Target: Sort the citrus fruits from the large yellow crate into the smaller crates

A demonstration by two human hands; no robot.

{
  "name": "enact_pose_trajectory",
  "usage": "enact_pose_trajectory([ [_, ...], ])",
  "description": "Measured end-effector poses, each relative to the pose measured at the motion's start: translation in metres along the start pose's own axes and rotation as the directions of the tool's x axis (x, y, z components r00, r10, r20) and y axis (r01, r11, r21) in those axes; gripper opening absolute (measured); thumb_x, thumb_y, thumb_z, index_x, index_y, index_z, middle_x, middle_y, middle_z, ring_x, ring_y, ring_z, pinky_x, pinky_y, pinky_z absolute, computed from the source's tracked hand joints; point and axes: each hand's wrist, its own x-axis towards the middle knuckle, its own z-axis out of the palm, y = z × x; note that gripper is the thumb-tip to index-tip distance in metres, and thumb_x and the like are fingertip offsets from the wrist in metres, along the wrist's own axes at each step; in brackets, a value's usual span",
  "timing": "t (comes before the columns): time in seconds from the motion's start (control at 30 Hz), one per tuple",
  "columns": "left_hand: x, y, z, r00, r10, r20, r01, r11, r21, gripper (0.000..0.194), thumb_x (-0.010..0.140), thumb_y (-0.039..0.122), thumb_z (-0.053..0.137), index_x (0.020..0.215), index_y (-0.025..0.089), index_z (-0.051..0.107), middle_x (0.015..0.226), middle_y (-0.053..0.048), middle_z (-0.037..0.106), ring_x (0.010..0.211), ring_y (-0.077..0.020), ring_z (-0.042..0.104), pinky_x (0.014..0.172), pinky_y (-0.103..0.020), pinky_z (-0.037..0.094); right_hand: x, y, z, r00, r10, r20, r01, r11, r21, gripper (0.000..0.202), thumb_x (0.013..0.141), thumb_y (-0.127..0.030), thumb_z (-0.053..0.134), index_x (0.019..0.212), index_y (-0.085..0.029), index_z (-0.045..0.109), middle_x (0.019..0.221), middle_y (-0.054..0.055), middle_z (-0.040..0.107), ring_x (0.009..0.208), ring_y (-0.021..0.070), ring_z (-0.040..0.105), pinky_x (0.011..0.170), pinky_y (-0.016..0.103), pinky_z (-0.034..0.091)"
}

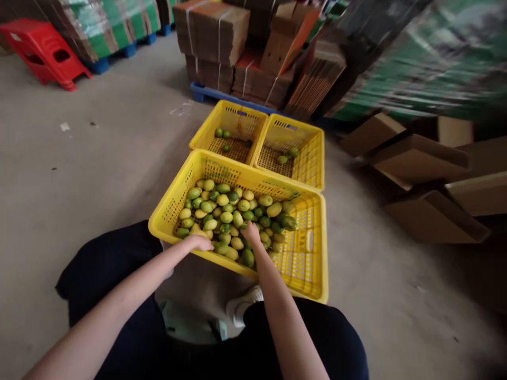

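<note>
The left hand (pixel 201 243) is reaching into the yellow basket (pixel 317 237) at eight o'clock, the right hand (pixel 251 233) near the middle, touching fruit (pixel 227 217). I can't tell if they're pinching.

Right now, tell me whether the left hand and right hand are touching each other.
Apart. The head view shows yellow and green fruit in the gap between the left hand and the right hand.

Saw many loose citrus fruits (pixel 222 200), round to oval, ranging from yellow to deep green, heaped across the left and middle of a large yellow plastic crate (pixel 307 264). Noted perforated walls and a rectangular, open top on that crate, stretched broadside from left to right.
</note>
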Motion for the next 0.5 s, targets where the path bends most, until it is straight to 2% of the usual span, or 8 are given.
enact_pose_trajectory([
  [0.1, 0.010, -0.004, -0.002, 0.986, -0.109, 0.123, 0.108, 0.994, 0.015, 0.018, 0.076, 0.033, 0.074, 0.084, 0.018, 0.077, 0.090, -0.011, 0.076, 0.099, -0.0329, 0.068, 0.092, -0.045, 0.050, 0.017, -0.007, 0.014, 0.999, 0.022, 0.032, -0.020, 0.996, -0.084, 0.041, 0.088, -0.012, 0.060, 0.129, -0.015, 0.058, 0.128, 0.018, 0.062, 0.124, 0.0322, 0.054, 0.097, 0.038, 0.047],
  [0.17, 0.017, -0.008, -0.009, 0.978, -0.165, 0.128, 0.163, 0.986, 0.023, 0.015, 0.076, 0.030, 0.075, 0.085, 0.017, 0.077, 0.092, -0.012, 0.076, 0.103, -0.0332, 0.067, 0.096, -0.046, 0.048, 0.025, -0.012, 0.024, 0.999, 0.023, 0.049, -0.017, 0.994, -0.112, 0.053, 0.085, -0.009, 0.058, 0.138, -0.014, 0.051, 0.132, 0.020, 0.059, 0.128, 0.0339, 0.051, 0.098, 0.040, 0.046],
  [0.27, 0.029, -0.016, -0.028, 0.970, -0.241, 0.041, 0.239, 0.970, 0.041, 0.011, 0.081, 0.025, 0.072, 0.085, 0.015, 0.074, 0.095, -0.012, 0.074, 0.110, -0.0328, 0.064, 0.101, -0.046, 0.046, 0.034, -0.014, 0.035, 0.997, 0.038, 0.068, -0.029, 0.992, -0.119, 0.071, 0.082, -0.010, 0.060, 0.149, -0.015, 0.036, 0.136, 0.022, 0.054, 0.130, 0.0351, 0.049, 0.101, 0.043, 0.043],
  [0.37, 0.039, -0.022, -0.044, 0.958, -0.272, -0.093, 0.276, 0.960, 0.043, 0.014, 0.087, 0.022, 0.066, 0.097, 0.013, 0.070, 0.104, -0.011, 0.071, 0.114, -0.0292, 0.062, 0.105, -0.045, 0.044, 0.041, -0.012, 0.041, 0.995, 0.054, 0.088, -0.046, 0.995, -0.088, 0.081, 0.082, -0.017, 0.065, 0.154, -0.017, 0.028, 0.137, 0.021, 0.051, 0.128, 0.0364, 0.050, 0.102, 0.046, 0.042],
  [0.5, 0.055, -0.020, -0.044, 0.958, -0.224, -0.178, 0.238, 0.969, 0.060, 0.026, 0.087, 0.017, 0.066, 0.112, 0.010, 0.061, 0.119, -0.012, 0.065, 0.116, -0.0257, 0.058, 0.106, -0.040, 0.042, 0.048, -0.008, 0.044, 0.993, 0.081, 0.088, -0.081, 0.997, -0.003, 0.080, 0.082, -0.021, 0.068, 0.152, -0.017, 0.031, 0.137, 0.023, 0.047, 0.127, 0.0391, 0.051, 0.104, 0.049, 0.040],
])
